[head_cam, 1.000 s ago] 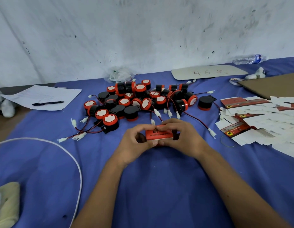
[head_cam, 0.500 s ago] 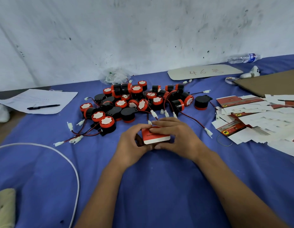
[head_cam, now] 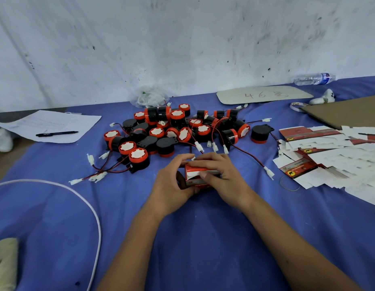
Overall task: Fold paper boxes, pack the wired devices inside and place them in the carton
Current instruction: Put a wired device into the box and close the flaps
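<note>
A pen (head_cam: 57, 134) lies on paper (head_cam: 50, 126) at far left. Mid-worktop (head_cam: 203, 238), the left hand (head_cam: 172, 185) and right hand (head_cam: 222, 177) each grip the box (head_cam: 196, 175), just before the devices (head_cam: 174, 131). Flat boxes (head_cam: 329, 160) lie right.

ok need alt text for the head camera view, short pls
Over a blue cloth-covered table, a person's left hand and right hand grip a small red and white paper box. Behind it lies a pile of black and red round wired devices, with flat unfolded paper boxes to the right.
</note>
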The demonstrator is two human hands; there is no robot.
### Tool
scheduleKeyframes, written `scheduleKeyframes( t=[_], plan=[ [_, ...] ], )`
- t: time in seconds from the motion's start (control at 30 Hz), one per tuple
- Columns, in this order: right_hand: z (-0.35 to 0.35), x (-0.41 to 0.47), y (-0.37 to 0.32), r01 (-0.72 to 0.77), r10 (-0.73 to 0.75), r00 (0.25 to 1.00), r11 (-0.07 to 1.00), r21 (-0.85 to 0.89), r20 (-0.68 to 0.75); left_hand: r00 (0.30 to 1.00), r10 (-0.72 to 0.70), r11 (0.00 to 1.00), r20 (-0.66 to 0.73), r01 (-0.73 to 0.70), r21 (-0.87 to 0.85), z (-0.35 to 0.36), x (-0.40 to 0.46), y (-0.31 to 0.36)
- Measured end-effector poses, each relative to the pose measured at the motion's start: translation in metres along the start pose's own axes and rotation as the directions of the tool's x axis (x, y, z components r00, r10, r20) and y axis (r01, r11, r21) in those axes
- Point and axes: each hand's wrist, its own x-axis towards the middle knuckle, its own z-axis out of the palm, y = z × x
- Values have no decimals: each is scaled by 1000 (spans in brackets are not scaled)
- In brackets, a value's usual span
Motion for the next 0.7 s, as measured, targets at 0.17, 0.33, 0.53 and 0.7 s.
scheduleKeyframes(
  t=[0.17, 0.33, 0.53, 0.7],
  plan=[
    [1, -2, 2, 81, -86, 996, 983, -162, -24, 997, -72, 985, -14, 69, -159, -5, -3, 2],
    [-8, -3, 5, -5, 34, 991, 977, 213, -132, 998, -49, 978, -28, 43, -204, -4, -3, 6],
    [-22, -5, 11, 3, 8, 999, 961, 277, -38, 997, -38, 982, -62, 26, -187, -5, -1, -1],
    [-15, -3, 8, 0, 20, 994, 984, 181, -107, 999, -25, 987, -34, 19, -161, -5, -1, -1]
  ],
)
